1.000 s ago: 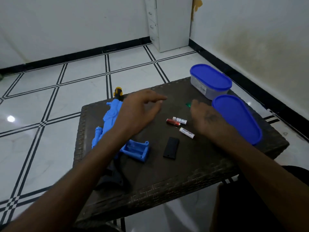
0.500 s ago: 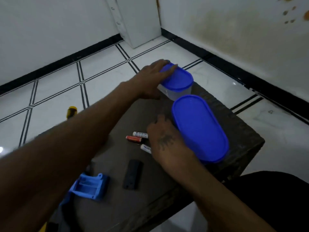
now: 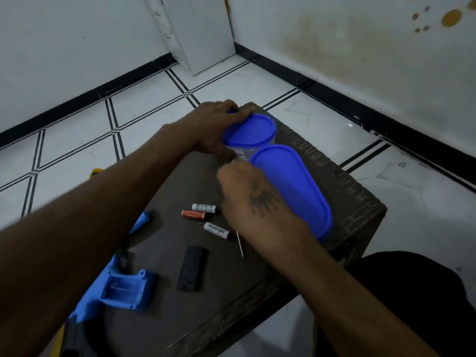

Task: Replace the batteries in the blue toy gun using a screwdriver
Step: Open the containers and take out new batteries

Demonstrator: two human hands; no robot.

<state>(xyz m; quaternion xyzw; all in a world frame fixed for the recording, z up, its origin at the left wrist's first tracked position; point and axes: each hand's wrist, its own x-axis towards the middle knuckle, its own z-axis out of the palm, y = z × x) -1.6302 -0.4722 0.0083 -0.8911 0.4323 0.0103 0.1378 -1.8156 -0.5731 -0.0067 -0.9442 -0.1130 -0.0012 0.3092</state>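
Head view: blue toy gun [image 3: 121, 292] at lower left of frame, battery bay open and empty, black cover [image 3: 192, 272] and three batteries [image 3: 203, 217] loose beside it. Left hand [image 3: 216, 127] now gripping the far container's lid [image 3: 248, 130], lifted askew since half a second ago; right hand [image 3: 255, 202] up at its wall, grip hidden. Probably fetching fresh cells.

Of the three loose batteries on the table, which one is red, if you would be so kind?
The middle battery, red with a dark end; the other batteries beside it are white with printed labels.
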